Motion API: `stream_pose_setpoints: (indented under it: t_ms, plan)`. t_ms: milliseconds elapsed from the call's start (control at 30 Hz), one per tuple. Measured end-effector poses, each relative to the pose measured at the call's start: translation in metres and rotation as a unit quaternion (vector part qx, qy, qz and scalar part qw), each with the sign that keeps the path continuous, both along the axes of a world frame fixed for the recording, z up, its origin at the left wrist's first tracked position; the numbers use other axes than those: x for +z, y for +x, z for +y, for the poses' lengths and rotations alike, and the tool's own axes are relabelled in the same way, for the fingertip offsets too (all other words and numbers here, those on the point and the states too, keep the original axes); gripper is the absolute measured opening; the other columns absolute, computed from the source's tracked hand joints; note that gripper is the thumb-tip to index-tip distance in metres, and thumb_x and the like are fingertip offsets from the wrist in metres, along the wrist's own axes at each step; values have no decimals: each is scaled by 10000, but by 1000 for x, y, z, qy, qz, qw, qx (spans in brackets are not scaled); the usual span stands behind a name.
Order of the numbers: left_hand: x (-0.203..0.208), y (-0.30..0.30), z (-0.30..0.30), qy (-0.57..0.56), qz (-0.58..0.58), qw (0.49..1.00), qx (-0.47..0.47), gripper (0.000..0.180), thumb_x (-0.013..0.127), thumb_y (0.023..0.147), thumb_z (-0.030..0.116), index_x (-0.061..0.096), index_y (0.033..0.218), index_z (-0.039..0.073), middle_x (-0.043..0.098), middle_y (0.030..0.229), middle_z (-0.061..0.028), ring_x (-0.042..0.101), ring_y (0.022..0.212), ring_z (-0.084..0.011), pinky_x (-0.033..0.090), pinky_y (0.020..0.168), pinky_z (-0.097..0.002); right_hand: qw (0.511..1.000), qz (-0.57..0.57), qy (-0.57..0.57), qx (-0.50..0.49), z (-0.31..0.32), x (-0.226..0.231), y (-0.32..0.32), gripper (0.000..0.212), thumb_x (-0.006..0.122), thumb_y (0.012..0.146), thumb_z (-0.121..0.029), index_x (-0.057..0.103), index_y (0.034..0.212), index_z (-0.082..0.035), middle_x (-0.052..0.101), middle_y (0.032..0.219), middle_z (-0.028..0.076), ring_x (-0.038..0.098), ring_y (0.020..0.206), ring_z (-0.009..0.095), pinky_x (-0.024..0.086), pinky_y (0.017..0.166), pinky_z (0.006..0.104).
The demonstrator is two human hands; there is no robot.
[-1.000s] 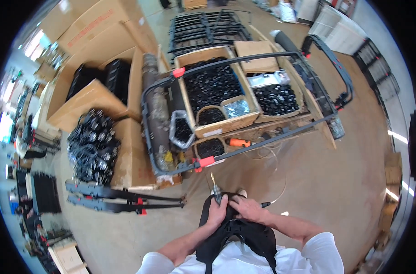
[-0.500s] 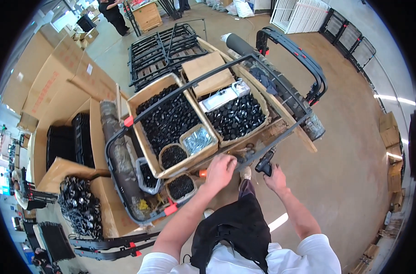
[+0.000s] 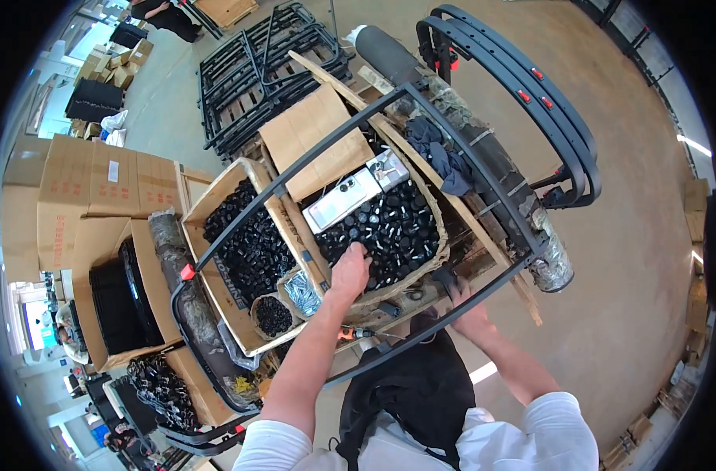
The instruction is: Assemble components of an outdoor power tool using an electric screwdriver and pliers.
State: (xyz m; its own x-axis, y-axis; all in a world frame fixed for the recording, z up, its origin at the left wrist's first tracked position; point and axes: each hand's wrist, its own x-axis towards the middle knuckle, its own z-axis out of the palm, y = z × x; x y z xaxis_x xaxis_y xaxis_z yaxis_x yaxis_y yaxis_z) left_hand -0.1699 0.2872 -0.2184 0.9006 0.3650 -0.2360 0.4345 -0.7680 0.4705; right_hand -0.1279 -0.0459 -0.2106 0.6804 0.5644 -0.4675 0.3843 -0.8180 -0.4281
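Note:
My left hand (image 3: 351, 272) is over the open box of black plastic knobs (image 3: 401, 235), its fingers curled down among them. What sits between the fingertips is hidden. Beyond the front bar of a black tubular metal frame (image 3: 311, 155), my right hand (image 3: 469, 312) is partly covered by that bar and blurred. Its fingers are closed at a black cordless drill (image 3: 446, 277), of which only part shows, by the front edge of the bench. The frame lies across the boxes and spans both my arms.
A second box of black parts (image 3: 248, 228) stands left, with small tubs of silver bolts (image 3: 301, 293) and black pieces (image 3: 272, 316). A silver-white device (image 3: 344, 200) rests on the knobs. Padded rolls (image 3: 550, 259) flank the bench. Curved black rails (image 3: 523, 86) stand beyond; cartons (image 3: 110, 184) are left.
My left hand has moved from beside the frame's front bar into the knob box. My right hand has brought the drill up to the bench edge behind the bar. The view has shifted.

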Motion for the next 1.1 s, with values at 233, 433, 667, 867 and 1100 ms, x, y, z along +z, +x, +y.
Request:
stream_pose_setpoints:
  t_ms: [233,433,667,867,1100]
  plan:
    - [56,41,8,-189,73,979,12,262,623,1008,137,526,1225,27,725,997,-191,722,839,-284,581,765,-403,974,63,168,139,33,150,76,250,650,940,-250,691,1082,-49,695,1038,204,694,951,407,580,829,479]
    - [54,80,9,-532,13,841,99,175,507,1104,142,503,1245,38,675,994,-102,682,821,-169,593,746,-315,939,-286,-78,173,146,11,130,207,592,934,-202,686,1076,-86,680,964,112,688,901,257,541,721,385]
    - [92,188,18,-432,-120,892,53,376,573,1095,249,539,1361,-15,610,901,-40,576,698,-111,509,656,-275,944,-262,18,199,137,13,141,163,592,921,-154,658,1039,-63,693,953,132,702,871,248,548,739,386]
    - [112,334,36,-190,-279,941,13,310,597,1079,244,648,1271,7,757,1090,-138,717,1047,-228,539,941,-357,980,20,193,47,94,96,133,229,570,1025,-176,620,1168,-4,701,1090,190,724,959,378,589,838,462]
    - [62,380,59,-229,-270,935,-23,290,662,1043,198,682,1298,60,749,1186,-117,703,1073,-186,535,965,-329,949,76,296,-78,13,152,110,321,679,993,-163,683,1308,-103,675,1182,151,694,1037,372,571,897,446]
